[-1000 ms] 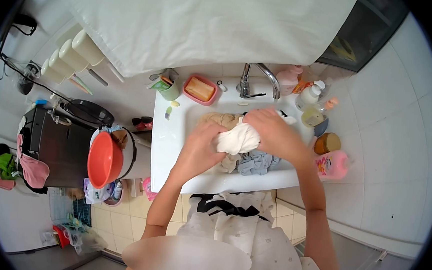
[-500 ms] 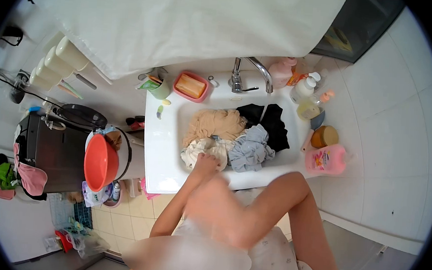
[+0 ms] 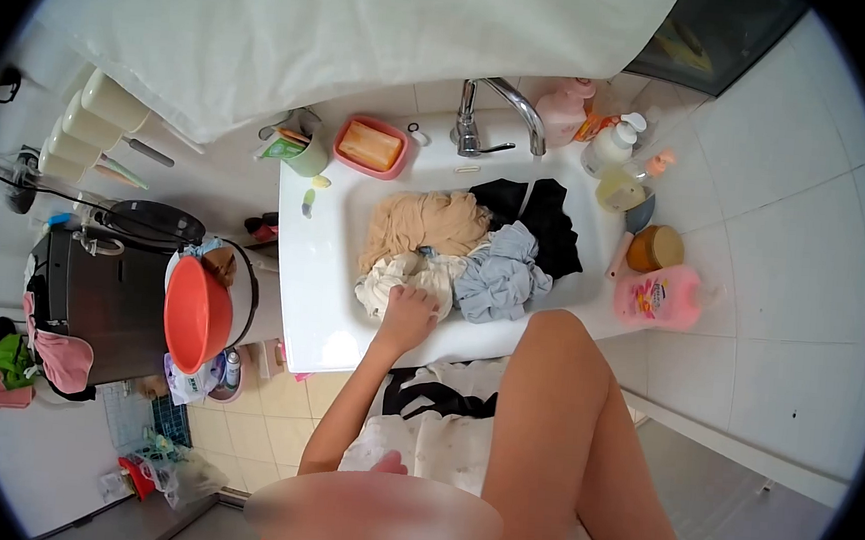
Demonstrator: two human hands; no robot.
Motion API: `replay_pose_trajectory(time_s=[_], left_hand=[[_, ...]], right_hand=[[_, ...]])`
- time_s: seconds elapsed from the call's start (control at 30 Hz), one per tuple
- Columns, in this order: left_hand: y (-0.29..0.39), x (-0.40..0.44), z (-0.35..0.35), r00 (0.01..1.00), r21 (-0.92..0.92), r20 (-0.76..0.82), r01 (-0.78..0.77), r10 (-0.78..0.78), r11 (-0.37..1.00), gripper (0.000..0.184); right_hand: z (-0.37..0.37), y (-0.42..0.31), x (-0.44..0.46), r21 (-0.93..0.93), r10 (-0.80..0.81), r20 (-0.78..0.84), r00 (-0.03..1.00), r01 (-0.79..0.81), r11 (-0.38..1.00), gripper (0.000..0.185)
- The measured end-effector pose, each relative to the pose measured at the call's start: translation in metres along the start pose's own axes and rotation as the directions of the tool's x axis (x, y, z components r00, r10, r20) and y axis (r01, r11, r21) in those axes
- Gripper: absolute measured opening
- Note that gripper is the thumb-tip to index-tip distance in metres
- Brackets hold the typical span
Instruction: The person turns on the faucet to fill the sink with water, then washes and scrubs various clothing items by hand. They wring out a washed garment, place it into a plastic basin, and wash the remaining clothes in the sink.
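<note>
I am in a home bathroom: sink before me, tap at twelve o'clock, soap at eleven, toothbrushes between nine and ten.

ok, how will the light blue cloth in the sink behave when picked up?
Likely floppy: the light blue cloth lies crumpled in loose folds. Could be heavy for its size if soaked; I can't tell whether it is. It may tug the black cloth, since the two touch.
</note>
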State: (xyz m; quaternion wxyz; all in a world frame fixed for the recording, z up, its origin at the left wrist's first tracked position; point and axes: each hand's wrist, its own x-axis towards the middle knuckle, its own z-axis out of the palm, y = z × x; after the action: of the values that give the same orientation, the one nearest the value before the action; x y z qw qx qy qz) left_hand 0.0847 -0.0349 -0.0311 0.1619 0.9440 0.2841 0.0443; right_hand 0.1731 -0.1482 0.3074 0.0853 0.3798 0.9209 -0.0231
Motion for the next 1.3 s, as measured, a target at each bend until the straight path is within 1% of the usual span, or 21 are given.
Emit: replay_pose_trajectory(time_s=[0.13, 0.2, 0.23, 0.43, 0.6, 0.67, 0.7, 0.73, 0.8, 0.83, 0.87, 0.9, 0.93, 0.97, 1.07, 1.13, 1.17, 1.2, 1.23, 1.27, 1.3], left_hand=[[-0.001, -0.001, 0.004, 0.999, -0.034, 0.006, 0.035, -0.035, 0.999, 0.018], [0.001, 0.002, 0.003, 1.000, -0.041, 0.008, 0.013, -0.012, 0.999, 0.017], [0.003, -0.001, 0.002, 0.999, -0.047, -0.040, 0.006, -0.008, 0.999, 0.018], [0.008, -0.001, 0.002, 0.998, -0.013, -0.051, 0.022, -0.022, 1.000, 0.020], [0.009, -0.002, 0.001, 0.998, -0.017, -0.054, 0.018, -0.019, 1.000, 0.021], [0.009, -0.003, 0.003, 0.996, -0.037, -0.088, 0.012, -0.015, 0.999, 0.022], [0.010, -0.002, 0.001, 0.995, -0.032, -0.101, 0.011, -0.014, 0.999, 0.022], [0.012, -0.002, 0.000, 0.995, -0.033, -0.096, 0.017, -0.020, 0.999, 0.022], [0.012, -0.004, -0.003, 0.994, -0.009, -0.107, 0.002, -0.003, 1.000, 0.022], [0.011, -0.004, -0.001, 0.993, -0.006, -0.115, -0.006, 0.005, 1.000, 0.022], [0.011, -0.005, -0.001, 0.994, -0.002, -0.109, -0.007, 0.007, 1.000, 0.022], [0.011, -0.004, -0.001, 0.995, -0.004, -0.100, 0.004, -0.005, 1.000, 0.022], [0.012, -0.002, 0.000, 0.995, -0.008, -0.095, 0.014, -0.015, 1.000, 0.022], [0.012, -0.003, 0.002, 0.995, -0.007, -0.103, 0.007, -0.008, 1.000, 0.022], [0.009, -0.001, 0.004, 0.996, -0.015, -0.091, 0.019, -0.020, 1.000, 0.022], [0.012, 0.001, 0.003, 0.984, -0.207, -0.160, 0.040, -0.074, 0.978, 0.022], [0.009, 0.001, 0.016, 0.962, -0.256, -0.236, 0.073, -0.136, 0.964, 0.020], [0.005, 0.002, 0.026, 0.944, -0.294, -0.252, 0.136, -0.214, 0.946, 0.020], [0.009, 0.003, 0.013, 0.927, -0.230, -0.291, 0.173, -0.238, 0.958, 0.026], [0.012, 0.001, -0.001, 0.907, -0.166, -0.328, 0.219, -0.264, 0.961, 0.031], [0.009, -0.001, 0.002, 0.903, -0.176, -0.336, 0.219, -0.268, 0.960, 0.031]], right_hand=[[-0.011, -0.001, -0.006, -0.039, 0.013, -0.004, 1.000, -0.013, 0.999, 0.026], [-0.015, 0.000, -0.013, -0.063, 0.037, -0.009, 0.999, -0.038, 0.997, 0.028], [-0.016, 0.002, -0.017, -0.077, 0.054, -0.010, 0.998, -0.054, 0.996, 0.029], [-0.026, 0.008, -0.034, -0.180, 0.135, -0.027, 0.990, -0.138, 0.974, 0.035], [-0.044, 0.012, -0.036, -0.180, 0.101, -0.025, 0.995, -0.104, 0.978, 0.039], [-0.055, 0.019, -0.034, -0.044, -0.035, 0.139, 0.990, 0.042, 0.998, 0.041], [-0.052, 0.024, -0.034, -0.095, -0.101, 0.102, 0.990, 0.111, 0.989, 0.039], [-0.051, 0.026, -0.034, -0.089, -0.107, 0.102, 0.989, 0.116, 0.989, 0.039], [-0.051, 0.030, -0.034, 0.027, -0.259, 0.321, 0.911, 0.265, 0.964, 0.039], [-0.055, 0.028, -0.032, -0.100, -0.210, 0.326, 0.922, 0.255, 0.962, 0.042], [-0.051, 0.025, -0.033, -0.096, -0.209, 0.320, 0.924, 0.251, 0.963, 0.042], [-0.043, 0.021, -0.035, -0.125, -0.114, 0.187, 0.976, 0.139, 0.982, 0.046], [-0.036, 0.019, -0.034, -0.141, -0.015, 0.053, 0.998, 0.023, 0.990, 0.050], [-0.027, 0.020, -0.033, -0.150, -0.009, 0.053, 0.999, 0.017, 0.988, 0.050], [0.005, 0.029, -0.019, 0.099, -0.067, -0.219, 0.973, 0.090, 0.991, 0.023], [0.028, 0.039, -0.010, 0.247, -0.069, -0.375, 0.925, 0.171, 0.954, 0.007], [0.027, 0.044, 0.020, 0.139, -0.009, 0.168, 0.986, -0.014, 0.990, 0.008], [0.051, 0.066, 0.036, 0.231, 0.004, 0.229, 0.973, -0.059, 0.971, 0.007], [0.110, 0.076, 0.046, 0.280, 0.182, -0.087, 0.979, -0.152, 0.948, 0.006], [0.170, 0.088, 0.067, 0.302, 0.269, 0.218, 0.938, -0.327, 0.896, 0.019], [0.194, 0.096, 0.080, 0.439, 0.399, 0.413, 0.819, -0.562, 0.701, 0.046]])
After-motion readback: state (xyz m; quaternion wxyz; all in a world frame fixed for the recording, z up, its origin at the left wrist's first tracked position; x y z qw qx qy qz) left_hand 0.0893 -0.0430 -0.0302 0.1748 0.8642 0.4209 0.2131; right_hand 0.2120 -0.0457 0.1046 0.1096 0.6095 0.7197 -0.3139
